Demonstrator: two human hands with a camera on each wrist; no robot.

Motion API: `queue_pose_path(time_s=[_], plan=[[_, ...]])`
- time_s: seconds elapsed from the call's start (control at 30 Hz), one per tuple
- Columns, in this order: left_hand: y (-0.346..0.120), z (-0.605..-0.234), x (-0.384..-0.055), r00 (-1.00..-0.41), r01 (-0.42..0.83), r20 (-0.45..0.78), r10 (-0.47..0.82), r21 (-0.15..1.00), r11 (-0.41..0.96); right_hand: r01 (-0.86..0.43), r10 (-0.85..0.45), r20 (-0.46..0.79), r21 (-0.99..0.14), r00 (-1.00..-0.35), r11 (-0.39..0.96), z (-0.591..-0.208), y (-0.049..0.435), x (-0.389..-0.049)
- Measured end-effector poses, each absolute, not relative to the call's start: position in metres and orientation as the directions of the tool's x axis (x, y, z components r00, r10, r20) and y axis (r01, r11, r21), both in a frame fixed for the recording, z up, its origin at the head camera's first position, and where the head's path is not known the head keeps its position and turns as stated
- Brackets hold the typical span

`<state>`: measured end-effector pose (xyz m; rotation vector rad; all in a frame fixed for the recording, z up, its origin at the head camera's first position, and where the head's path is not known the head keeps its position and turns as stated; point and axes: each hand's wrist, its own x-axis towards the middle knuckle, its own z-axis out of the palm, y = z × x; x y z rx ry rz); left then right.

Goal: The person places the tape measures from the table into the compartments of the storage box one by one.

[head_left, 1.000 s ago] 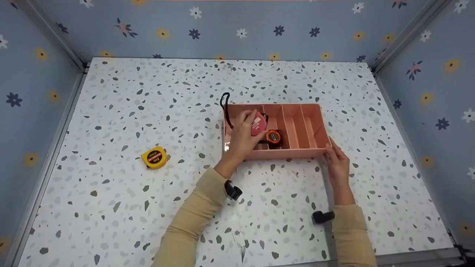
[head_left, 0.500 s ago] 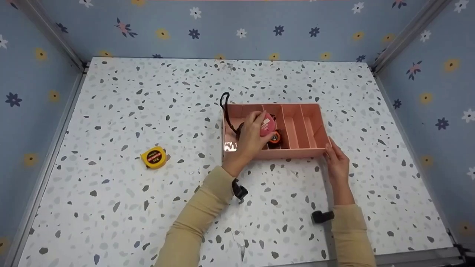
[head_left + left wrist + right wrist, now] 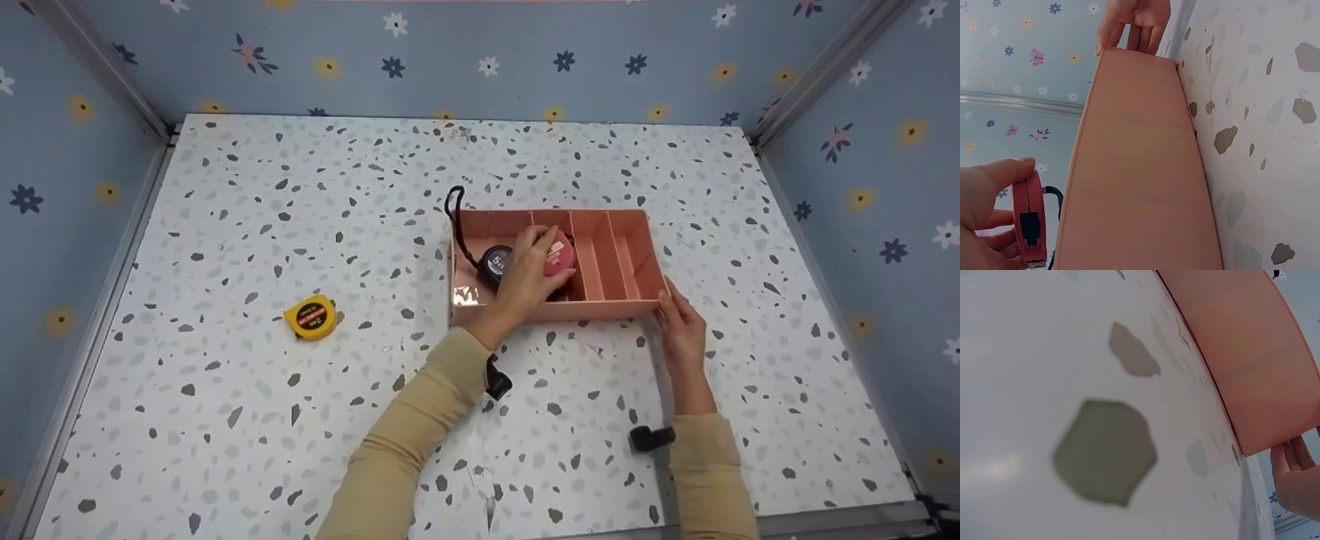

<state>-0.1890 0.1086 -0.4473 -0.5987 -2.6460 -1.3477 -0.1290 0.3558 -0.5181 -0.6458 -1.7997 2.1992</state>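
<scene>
A pink tape measure (image 3: 559,253) is pinched between the thumb and fingers of my left hand (image 3: 527,276), above the second compartment of a pink divided box (image 3: 585,310). The left wrist view shows that tape measure (image 3: 1019,219) edge-on beside the box's front wall (image 3: 1134,163). My right hand (image 3: 682,334) holds the box at its front right corner. A black tape measure (image 3: 495,261) lies in the wide left compartment, its wrist strap (image 3: 459,225) reaching over the back left rim. My left hand mostly hides the second compartment.
A yellow tape measure (image 3: 312,317) lies on the speckled table (image 3: 225,420), left of the box. Narrow compartments (image 3: 609,259) fill the box's right side. Flowered panels (image 3: 480,60) stand around the table's back and sides.
My left hand has moved right with the pink tape measure, uncovering the black one and covering the orange-and-black one. My right hand and the box have stayed put.
</scene>
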Motion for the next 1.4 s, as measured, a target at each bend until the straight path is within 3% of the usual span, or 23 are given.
queue_pose_path(time_s=[0.3, 0.83, 1.13, 1.4], plan=[[0.121, -0.450, -0.192, -0.907, 0.412, 0.265, 0.327, 0.722, 0.556, 0.002, 0.455, -0.107, -0.974, -0.884, -0.225, -0.543, 0.367, -0.136], [0.145, -0.450, -0.202, -0.877, 0.462, 0.253, 0.408, 0.676, 0.575, 0.030, 0.444, -0.124, -0.976, -0.888, -0.214, -0.540, 0.366, -0.134], [0.155, -0.451, -0.203, -0.863, 0.487, 0.234, 0.447, 0.615, 0.620, 0.056, 0.458, -0.158, -0.972, -0.875, -0.227, -0.516, 0.352, -0.128], [0.162, -0.451, -0.205, -0.855, 0.497, 0.193, 0.482, 0.575, 0.650, 0.078, 0.452, -0.162, -0.977, -0.877, -0.199, -0.526, 0.359, -0.131]])
